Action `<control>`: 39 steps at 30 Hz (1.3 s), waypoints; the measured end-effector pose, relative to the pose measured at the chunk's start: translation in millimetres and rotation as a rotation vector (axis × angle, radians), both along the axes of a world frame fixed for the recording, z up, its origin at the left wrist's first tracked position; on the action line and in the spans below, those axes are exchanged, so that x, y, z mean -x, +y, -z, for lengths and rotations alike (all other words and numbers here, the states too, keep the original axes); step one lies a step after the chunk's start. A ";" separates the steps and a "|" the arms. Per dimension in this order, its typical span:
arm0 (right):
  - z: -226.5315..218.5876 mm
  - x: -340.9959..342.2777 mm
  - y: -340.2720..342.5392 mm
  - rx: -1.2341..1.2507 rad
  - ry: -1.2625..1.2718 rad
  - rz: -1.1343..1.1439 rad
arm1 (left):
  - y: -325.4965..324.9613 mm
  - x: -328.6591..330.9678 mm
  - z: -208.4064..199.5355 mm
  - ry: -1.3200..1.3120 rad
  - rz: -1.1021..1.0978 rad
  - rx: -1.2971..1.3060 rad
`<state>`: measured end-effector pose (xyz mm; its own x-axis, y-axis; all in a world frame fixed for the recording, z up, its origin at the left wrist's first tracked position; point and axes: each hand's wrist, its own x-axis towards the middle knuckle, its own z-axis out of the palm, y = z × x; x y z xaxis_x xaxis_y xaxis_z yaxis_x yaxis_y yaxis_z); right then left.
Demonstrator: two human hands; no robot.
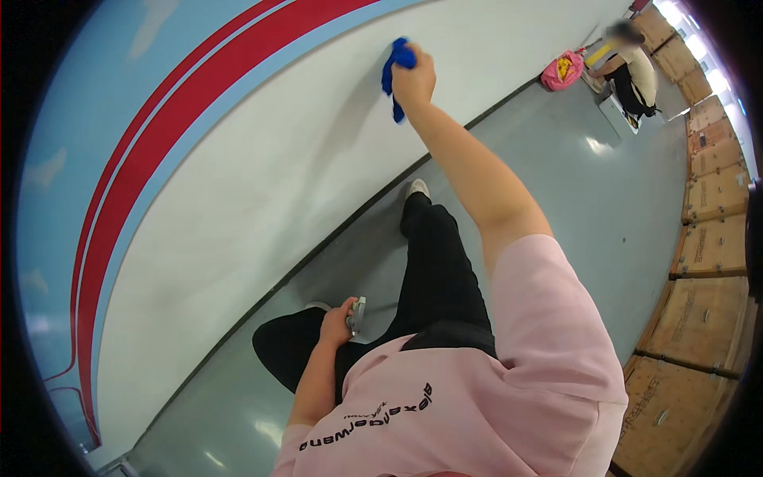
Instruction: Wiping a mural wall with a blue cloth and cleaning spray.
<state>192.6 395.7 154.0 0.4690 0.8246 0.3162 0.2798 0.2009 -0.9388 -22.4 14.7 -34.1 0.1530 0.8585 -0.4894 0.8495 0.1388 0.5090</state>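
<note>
Pink shirt [509, 381] nearest | left hand [338, 322] closed around small grey object [358, 312] | right hand [413, 79] gripping blue cloth [397, 63] against white wall [262, 175]

Blue cloth [396, 67]: soft woven fabric, matt, crumpled in folds. Wall [262, 151]: smooth painted surface, white with red and pale blue bands, low sheen. Floor [556, 167]: smooth grey coating, glossy, carrying bright light reflections. Small object [358, 312] in the left hand [338, 324]: grey, hard, faintly shiny; metal or plastic cannot be told. Boxes [711, 246]: brown matt cardboard.
</note>
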 end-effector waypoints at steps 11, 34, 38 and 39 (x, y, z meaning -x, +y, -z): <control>-7.6 -4.0 4.5 -0.241 0.150 -0.066 | -3.7 -2.6 -2.5 -0.031 -0.019 -0.108; -6.4 189.4 -180.9 -0.650 -0.645 -0.895 | -7.8 -3.0 6.3 -0.162 -0.039 -0.144; -42.2 181.7 -165.0 -1.016 -0.673 -0.559 | -10.2 -3.3 7.8 -0.185 -0.063 -0.128; -44.9 183.3 -156.8 -0.949 -0.721 -0.518 | -9.4 -3.2 7.3 -0.186 -0.041 -0.155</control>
